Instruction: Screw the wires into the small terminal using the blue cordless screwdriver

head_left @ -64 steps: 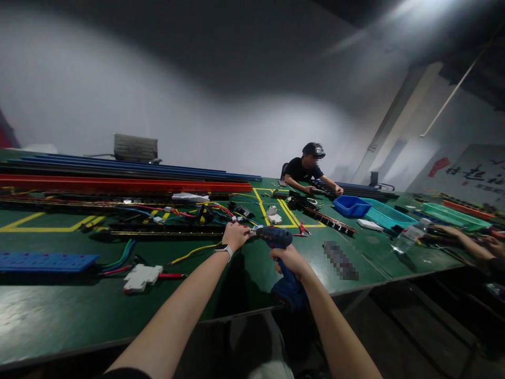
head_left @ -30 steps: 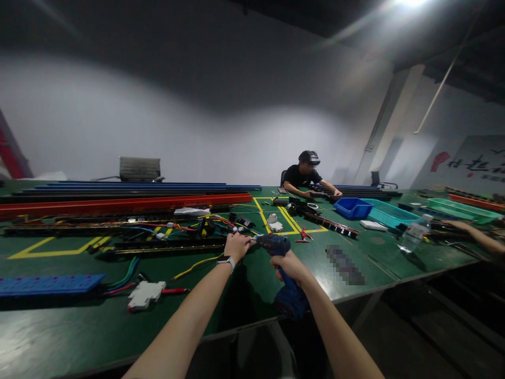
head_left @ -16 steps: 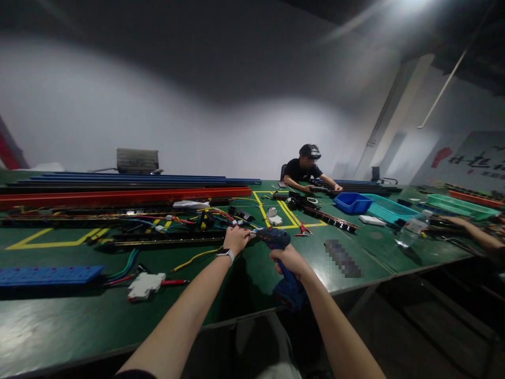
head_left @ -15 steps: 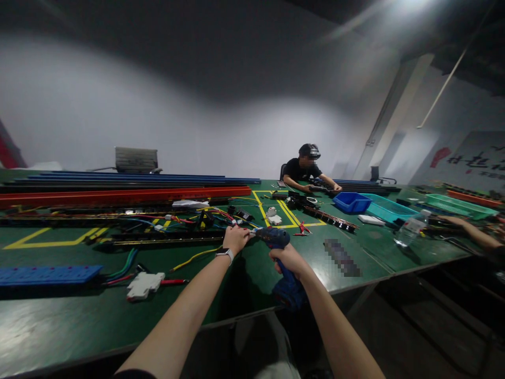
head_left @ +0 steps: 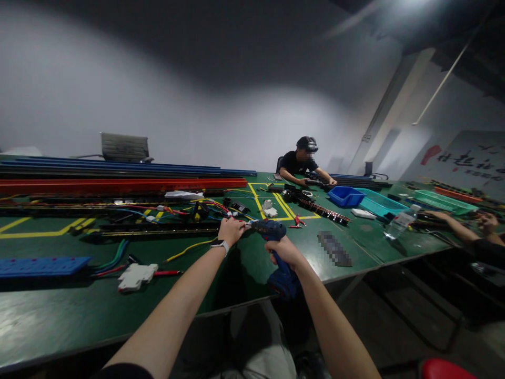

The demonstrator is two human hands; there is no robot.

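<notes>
- Power drill point(head_left: 272, 229): my landmark, near the front edge of the surface point(head_left: 90, 310), its nose pointing left; from here I can't tell whether its base touches down.
- My right hand point(head_left: 284, 249) is wrapped firmly round the drill's handle, fingers closed on it.
- My left hand point(head_left: 232, 229) is at the drill's nose, fingers curled close together. Whatever small piece they may pinch is too small for me to make out, so I can't tell how tightly they are closed.
- For good work here, I judge I should line the nose up straight with what it meets, brace my right wrist, squeeze the trigger gently, and hold my left fingertips off the turning part.
- Just left of the drill, beyond my left wrist, the long black strip point(head_left: 158, 230) ends near my left fingers; I can't see whether they touch it. A loose yellow cable point(head_left: 189, 248) lies nearer me, and I'd want it well away from anything spinning.
- Beyond the drill sits a white module point(head_left: 270, 209); beyond and right of it, the red clips point(head_left: 298, 221).
- Farther right of the drill: a blue bin point(head_left: 346, 196); past the clips, a co-worker point(head_left: 300, 162) leans in.
</notes>
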